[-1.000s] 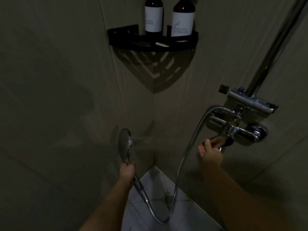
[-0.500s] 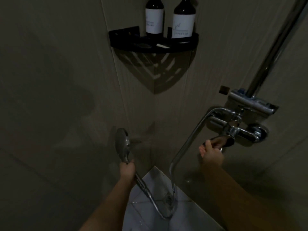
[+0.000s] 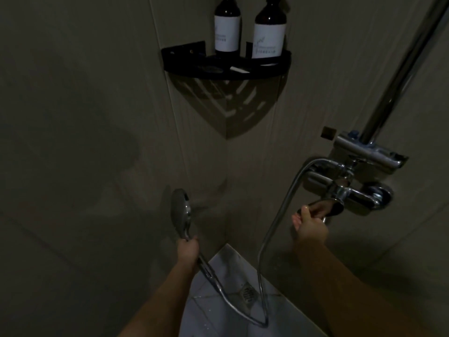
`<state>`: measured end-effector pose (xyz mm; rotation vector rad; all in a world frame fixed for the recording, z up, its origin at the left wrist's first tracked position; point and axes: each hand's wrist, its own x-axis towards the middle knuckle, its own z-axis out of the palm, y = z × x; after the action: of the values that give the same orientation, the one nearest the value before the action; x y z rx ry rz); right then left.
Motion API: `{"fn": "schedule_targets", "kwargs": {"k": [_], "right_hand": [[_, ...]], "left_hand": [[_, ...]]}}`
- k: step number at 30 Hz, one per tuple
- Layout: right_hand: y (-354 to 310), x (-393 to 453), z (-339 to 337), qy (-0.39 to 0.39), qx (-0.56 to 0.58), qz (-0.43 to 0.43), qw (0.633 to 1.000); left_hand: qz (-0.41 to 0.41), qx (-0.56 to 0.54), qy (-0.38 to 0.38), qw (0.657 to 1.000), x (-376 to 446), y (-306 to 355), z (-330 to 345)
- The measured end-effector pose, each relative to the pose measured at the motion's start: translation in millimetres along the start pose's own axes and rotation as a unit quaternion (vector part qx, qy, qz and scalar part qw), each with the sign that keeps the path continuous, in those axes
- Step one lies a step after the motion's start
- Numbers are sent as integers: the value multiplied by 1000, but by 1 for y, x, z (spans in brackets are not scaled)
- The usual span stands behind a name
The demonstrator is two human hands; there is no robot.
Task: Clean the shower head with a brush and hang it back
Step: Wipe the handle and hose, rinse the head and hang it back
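A chrome shower head (image 3: 180, 211) stands upright in the lower middle, its face turned toward the left wall. My left hand (image 3: 187, 251) grips its handle just below the head. A metal hose (image 3: 272, 229) loops from the handle down past the floor and up to the chrome mixer valve (image 3: 349, 190) on the right wall. My right hand (image 3: 309, 221) holds the valve's lever handle (image 3: 323, 206), thumb on top. No brush is in sight.
A black corner shelf (image 3: 226, 66) high up carries two dark bottles (image 3: 247, 25) with white labels. A chrome riser pipe (image 3: 398, 74) climbs from the valve at the right. A round floor drain (image 3: 248, 291) sits in the pale tiled floor below.
The shower head has dropped slightly and turned more toward the left wall. The hose loop has swung and bent sharper near the floor. My right hand stays on the lever.
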<state>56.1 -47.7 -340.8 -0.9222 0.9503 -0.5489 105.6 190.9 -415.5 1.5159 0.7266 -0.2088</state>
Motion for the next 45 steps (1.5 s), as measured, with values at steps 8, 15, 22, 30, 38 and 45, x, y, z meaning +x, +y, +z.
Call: {"fn": "schedule_targets", "kwargs": {"k": [8,15,22,30,38,45], "right_hand": [[-2,-1,1,4,16,14,1000],[-1,8,2,14,-29,-1,999],[-4,11,9,15,-68,52,996],[-14,-1,5,-25,-94,89,991],[-33,-5,26,-75,-121,155,978],[-51,-37,42,-254,-366,61,893]], "left_hand": [[-26,2,2,1000,15,-2,4],[-5,51,-15,999,13,-2,-3],[4,40,-28,999,19,-1,-6],[30,10,-56,998,10,11,-6],[81,-35,-97,991,-11,44,5],[85,-99,-177,975,-53,80,21]]}}
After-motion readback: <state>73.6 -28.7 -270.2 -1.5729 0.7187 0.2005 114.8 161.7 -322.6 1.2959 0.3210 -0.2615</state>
